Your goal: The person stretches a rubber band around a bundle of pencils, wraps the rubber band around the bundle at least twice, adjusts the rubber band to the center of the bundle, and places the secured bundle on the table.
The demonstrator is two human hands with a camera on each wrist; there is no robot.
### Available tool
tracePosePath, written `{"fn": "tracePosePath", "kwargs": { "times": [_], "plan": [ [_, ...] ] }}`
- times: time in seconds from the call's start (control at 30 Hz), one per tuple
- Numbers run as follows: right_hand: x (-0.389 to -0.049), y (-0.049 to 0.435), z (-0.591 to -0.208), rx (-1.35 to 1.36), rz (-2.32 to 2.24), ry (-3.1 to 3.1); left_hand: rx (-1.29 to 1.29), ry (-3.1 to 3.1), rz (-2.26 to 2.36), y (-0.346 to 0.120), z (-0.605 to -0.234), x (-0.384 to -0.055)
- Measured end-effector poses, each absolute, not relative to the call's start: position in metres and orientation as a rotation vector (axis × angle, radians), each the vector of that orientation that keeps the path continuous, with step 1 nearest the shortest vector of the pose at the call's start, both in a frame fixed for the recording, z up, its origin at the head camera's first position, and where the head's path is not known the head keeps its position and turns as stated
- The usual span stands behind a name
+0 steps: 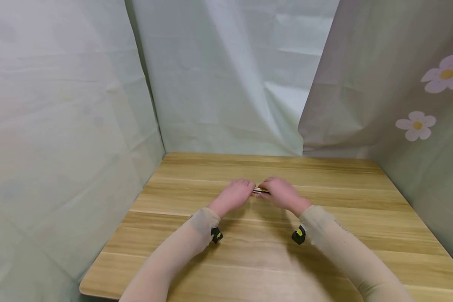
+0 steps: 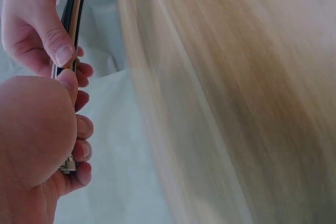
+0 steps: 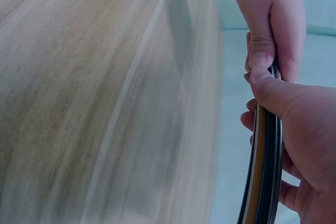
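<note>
A folded belt (image 1: pixel 261 191), its black and tan layers stacked edge to edge, is held between both hands above the table. My left hand (image 1: pixel 235 193) grips one end; in the left wrist view a metal buckle (image 2: pixel 69 164) shows by its lower fingers. My right hand (image 1: pixel 281 193) holds the belt close beside the left, thumb along the edge. The thumbs nearly meet in the right wrist view, where the layers (image 3: pixel 260 166) curve down past the right palm. Much of the belt is hidden behind fingers.
A wood-grain table (image 1: pixel 226 277) spreads under both arms. Pale cloth (image 1: pixel 230 84) hangs behind it and at the sides, with printed flowers (image 1: pixel 415 126) at the right. Small black devices (image 1: pixel 299 235) sit under both sleeve cuffs.
</note>
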State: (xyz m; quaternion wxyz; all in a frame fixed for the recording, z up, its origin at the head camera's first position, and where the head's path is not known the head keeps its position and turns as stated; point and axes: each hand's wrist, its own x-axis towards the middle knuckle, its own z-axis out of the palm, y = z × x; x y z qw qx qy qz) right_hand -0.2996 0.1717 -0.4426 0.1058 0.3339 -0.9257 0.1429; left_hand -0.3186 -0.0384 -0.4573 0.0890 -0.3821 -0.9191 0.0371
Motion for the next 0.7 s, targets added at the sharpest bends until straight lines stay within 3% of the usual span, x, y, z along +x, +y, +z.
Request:
{"fn": "tracePosePath", "kwargs": {
  "times": [0.7],
  "plan": [
    [-0.288, 0.190, -0.457, 0.838, 0.123, -2.818, -1.147, -2.821, -0.154, -0.061, -0.458, -0.324]
  ]
}}
